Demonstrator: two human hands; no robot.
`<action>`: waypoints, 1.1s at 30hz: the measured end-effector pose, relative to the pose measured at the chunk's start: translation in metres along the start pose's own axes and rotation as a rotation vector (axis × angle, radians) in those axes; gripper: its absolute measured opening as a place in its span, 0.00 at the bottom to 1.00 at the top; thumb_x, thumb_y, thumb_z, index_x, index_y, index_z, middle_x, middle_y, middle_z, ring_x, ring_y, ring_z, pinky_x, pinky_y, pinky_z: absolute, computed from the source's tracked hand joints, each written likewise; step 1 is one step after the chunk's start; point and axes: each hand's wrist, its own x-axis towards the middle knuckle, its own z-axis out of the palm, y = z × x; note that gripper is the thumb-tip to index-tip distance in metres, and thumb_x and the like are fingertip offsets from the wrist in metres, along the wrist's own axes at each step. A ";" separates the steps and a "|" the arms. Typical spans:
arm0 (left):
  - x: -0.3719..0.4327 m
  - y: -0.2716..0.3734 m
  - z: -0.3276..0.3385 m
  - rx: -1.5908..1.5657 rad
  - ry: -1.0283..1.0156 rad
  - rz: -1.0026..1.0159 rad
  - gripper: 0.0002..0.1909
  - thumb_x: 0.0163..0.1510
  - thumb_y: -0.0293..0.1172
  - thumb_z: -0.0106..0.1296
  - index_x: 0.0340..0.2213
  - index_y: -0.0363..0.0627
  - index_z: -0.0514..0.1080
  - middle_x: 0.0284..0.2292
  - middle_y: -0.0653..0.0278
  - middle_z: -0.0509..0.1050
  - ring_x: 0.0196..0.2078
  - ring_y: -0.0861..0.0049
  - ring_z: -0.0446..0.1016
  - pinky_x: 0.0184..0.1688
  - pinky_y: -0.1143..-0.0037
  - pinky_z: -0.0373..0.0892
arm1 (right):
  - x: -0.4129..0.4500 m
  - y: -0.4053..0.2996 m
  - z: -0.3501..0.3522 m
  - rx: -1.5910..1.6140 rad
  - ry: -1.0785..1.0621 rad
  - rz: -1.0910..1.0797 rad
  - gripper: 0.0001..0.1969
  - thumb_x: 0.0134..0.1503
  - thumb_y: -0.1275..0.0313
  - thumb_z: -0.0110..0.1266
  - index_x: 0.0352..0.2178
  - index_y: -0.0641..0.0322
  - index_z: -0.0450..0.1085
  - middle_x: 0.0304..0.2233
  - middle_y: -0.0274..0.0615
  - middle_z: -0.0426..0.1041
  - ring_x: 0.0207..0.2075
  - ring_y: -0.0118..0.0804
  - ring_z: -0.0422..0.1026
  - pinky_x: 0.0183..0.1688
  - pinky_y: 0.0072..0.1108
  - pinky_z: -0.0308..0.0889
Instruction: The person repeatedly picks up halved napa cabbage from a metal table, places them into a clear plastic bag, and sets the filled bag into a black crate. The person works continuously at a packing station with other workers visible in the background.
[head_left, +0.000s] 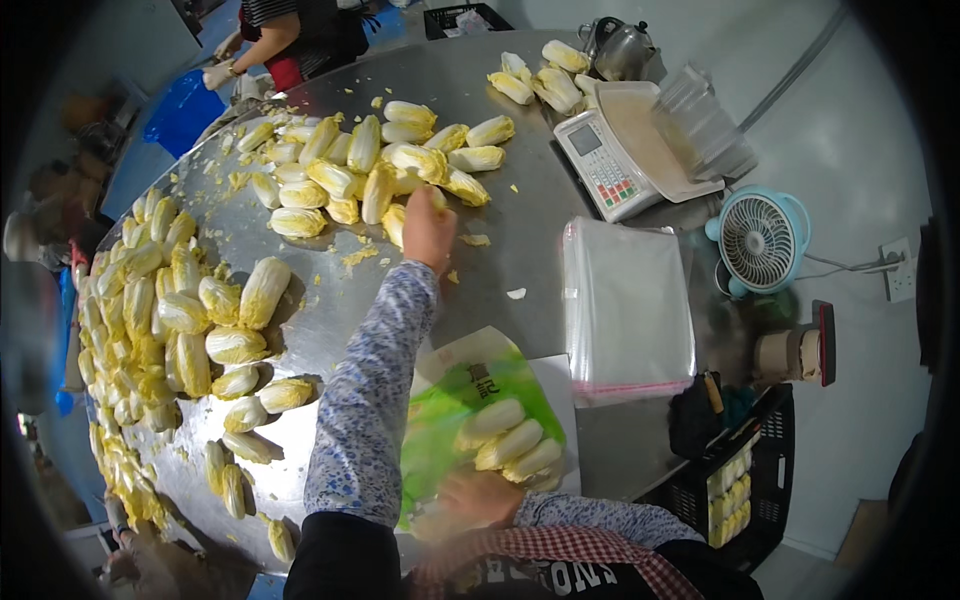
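My left hand (429, 229) reaches to the near edge of a loose heap of napa cabbages (367, 176), its fingers closed around a yellowish cabbage (439, 196) mostly hidden by the hand. Close to my body lies a green printed plastic bag (442, 405) with writing on it. Several small napa cabbages (510, 446) lie side by side at the bag; whether inside or on top, I cannot tell. My right hand (476, 499), blurred, is at the bag's near end just below those cabbages. Its fingers are too smeared to read.
A larger cabbage pile (150, 307) covers the table's left side. To the right are clear plastic bags (630, 307), a digital scale (607, 165), a blue fan (757, 240), a kettle (622, 49) and a black crate (772, 480) holding packed cabbages. A gloved co-worker (277, 37) stands across the table.
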 end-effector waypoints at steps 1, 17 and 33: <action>-0.001 0.007 -0.027 -0.219 -0.027 -0.219 0.22 0.48 0.28 0.51 0.45 0.36 0.62 0.48 0.44 0.64 0.45 0.58 0.70 0.39 0.68 0.71 | 0.002 -0.001 -0.003 -0.040 -0.036 -0.030 0.15 0.54 0.59 0.51 0.31 0.61 0.63 0.27 0.41 0.62 0.20 0.34 0.69 0.19 0.24 0.65; -0.234 -0.151 -0.140 -0.298 0.186 -0.142 0.16 0.47 0.21 0.56 0.40 0.38 0.70 0.35 0.64 0.73 0.34 0.79 0.72 0.37 0.80 0.70 | -0.006 -0.011 -0.005 -0.191 -0.132 -0.009 0.16 0.54 0.61 0.49 0.40 0.59 0.65 0.34 0.40 0.63 0.25 0.40 0.70 0.27 0.27 0.67; -0.444 0.023 -0.215 -0.256 0.039 -0.206 0.16 0.44 0.20 0.59 0.37 0.39 0.69 0.35 0.63 0.71 0.37 0.74 0.73 0.39 0.77 0.70 | -0.010 -0.064 -0.028 0.247 0.390 0.145 0.08 0.52 0.76 0.51 0.35 0.63 0.67 0.27 0.46 0.70 0.23 0.42 0.72 0.24 0.26 0.66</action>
